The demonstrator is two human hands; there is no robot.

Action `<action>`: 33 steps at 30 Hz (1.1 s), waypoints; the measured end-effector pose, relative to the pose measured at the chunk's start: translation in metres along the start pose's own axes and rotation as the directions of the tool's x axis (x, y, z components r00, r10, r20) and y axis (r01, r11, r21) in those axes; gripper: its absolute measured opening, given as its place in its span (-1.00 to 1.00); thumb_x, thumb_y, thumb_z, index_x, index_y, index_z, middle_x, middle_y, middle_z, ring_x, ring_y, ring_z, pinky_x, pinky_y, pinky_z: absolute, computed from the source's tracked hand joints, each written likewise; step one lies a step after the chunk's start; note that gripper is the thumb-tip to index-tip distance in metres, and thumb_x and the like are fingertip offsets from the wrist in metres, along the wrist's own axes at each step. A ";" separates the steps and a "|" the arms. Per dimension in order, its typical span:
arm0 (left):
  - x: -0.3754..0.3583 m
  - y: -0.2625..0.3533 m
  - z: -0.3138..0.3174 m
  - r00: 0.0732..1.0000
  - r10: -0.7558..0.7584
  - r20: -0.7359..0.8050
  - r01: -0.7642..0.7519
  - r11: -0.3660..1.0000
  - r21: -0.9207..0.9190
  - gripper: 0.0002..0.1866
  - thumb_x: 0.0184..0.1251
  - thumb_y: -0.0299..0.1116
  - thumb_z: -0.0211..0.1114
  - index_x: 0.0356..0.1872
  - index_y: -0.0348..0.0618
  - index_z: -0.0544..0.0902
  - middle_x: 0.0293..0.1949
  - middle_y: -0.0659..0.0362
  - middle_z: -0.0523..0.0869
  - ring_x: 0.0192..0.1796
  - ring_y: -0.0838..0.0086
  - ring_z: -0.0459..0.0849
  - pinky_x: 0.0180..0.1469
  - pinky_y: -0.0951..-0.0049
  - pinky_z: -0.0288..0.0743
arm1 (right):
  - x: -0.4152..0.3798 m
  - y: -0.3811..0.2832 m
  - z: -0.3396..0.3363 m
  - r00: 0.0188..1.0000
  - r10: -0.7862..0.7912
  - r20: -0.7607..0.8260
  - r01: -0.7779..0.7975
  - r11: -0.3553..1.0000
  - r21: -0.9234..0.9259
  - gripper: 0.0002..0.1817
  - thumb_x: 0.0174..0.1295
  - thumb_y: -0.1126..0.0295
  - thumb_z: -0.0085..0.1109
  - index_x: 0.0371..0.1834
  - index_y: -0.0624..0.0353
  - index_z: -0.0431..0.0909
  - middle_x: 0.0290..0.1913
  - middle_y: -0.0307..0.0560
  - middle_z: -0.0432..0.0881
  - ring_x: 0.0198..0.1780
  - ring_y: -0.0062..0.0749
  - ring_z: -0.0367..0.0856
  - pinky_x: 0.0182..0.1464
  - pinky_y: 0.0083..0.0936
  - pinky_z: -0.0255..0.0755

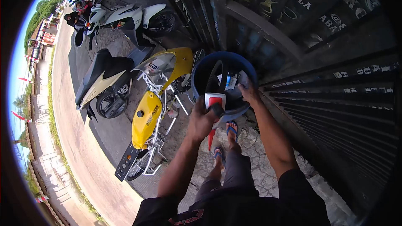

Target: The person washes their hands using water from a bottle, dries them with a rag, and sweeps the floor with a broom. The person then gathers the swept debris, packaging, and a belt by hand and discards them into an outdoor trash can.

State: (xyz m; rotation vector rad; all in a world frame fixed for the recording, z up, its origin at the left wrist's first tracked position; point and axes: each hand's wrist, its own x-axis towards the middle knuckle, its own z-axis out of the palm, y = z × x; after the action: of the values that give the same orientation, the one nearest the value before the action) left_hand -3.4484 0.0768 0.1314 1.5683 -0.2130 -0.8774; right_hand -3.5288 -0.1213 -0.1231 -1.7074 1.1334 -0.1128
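Note:
My left hand [201, 120] is wrapped round a white and red plastic bottle [215, 99] with a dark part by my thumb. A red pointed tip [211, 139] sticks out below the same hand. Under the bottle stands a blue bin [201, 68]. My right hand [250, 92] reaches over the bin's right side, its fingers closed at a pale grey flat piece [242, 78]. Inside the bin are a curved black tyre-like strip [214, 73] and a blue and white packet [229, 82]. The bottom of the bin is dark.
A yellow motorcycle [147, 117] with a bare silver frame stands to the left. Beyond it are a cream and black scooter [102, 77] and a white motorbike [125, 16]. Dark metal gates [326, 113] rise on the right. Cracked concrete [259, 155] lies underfoot, beside a road [79, 142].

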 end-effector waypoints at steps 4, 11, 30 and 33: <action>0.086 -0.093 0.015 0.983 -0.183 -0.030 0.184 0.979 0.089 -0.57 0.12 -0.29 0.29 -0.04 -0.39 0.53 -0.21 0.07 0.66 -0.20 0.52 0.61 -0.16 0.50 0.49 | -0.027 -0.015 -0.040 0.899 0.134 0.417 -0.301 0.881 0.366 -0.48 0.28 0.25 0.18 0.28 0.16 0.35 0.06 -0.02 0.54 -0.05 -0.29 0.61 -0.14 -0.36 0.60; 0.156 -0.169 0.032 0.858 -0.273 -0.436 0.442 0.824 0.354 -0.36 0.15 0.10 0.19 -0.12 -0.43 0.54 -0.20 -0.25 0.67 -0.13 -0.02 0.70 -0.03 0.19 0.53 | -0.071 -0.002 -0.071 0.902 0.242 0.358 -0.392 0.807 0.442 -0.57 0.28 0.37 0.13 0.19 0.30 0.40 -0.09 -0.10 0.60 -0.21 -0.46 0.62 -0.17 -0.44 0.58; 0.154 -0.142 -0.011 0.891 0.063 -0.449 0.205 0.827 0.524 -0.56 0.14 -0.18 0.33 -0.08 -0.31 0.55 -0.15 -0.14 0.70 -0.07 0.03 0.69 0.01 0.21 0.53 | -0.086 0.017 -0.014 0.900 0.161 0.405 -0.320 0.875 0.364 -0.78 0.20 0.52 0.14 -0.08 0.28 0.51 -0.40 -0.19 0.56 -0.43 -0.54 0.53 -0.37 -0.58 0.44; 0.105 -0.138 -0.040 0.899 0.009 -0.438 0.168 0.916 0.365 -0.68 0.26 -0.25 0.22 -0.18 -0.37 0.63 -0.30 -0.08 0.73 -0.22 0.15 0.72 -0.11 0.30 0.52 | -0.072 -0.001 0.011 0.951 -0.044 0.307 0.004 0.992 0.129 -0.83 0.16 0.51 0.15 -0.18 0.28 0.58 -0.37 -0.05 0.63 -0.35 -0.36 0.62 -0.27 -0.47 0.49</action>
State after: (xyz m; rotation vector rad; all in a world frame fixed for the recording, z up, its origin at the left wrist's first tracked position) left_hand -3.3979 0.0754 -0.0393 2.1252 -0.0003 -0.5432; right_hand -3.5619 -0.0622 -0.0973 -1.5613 0.8543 0.0660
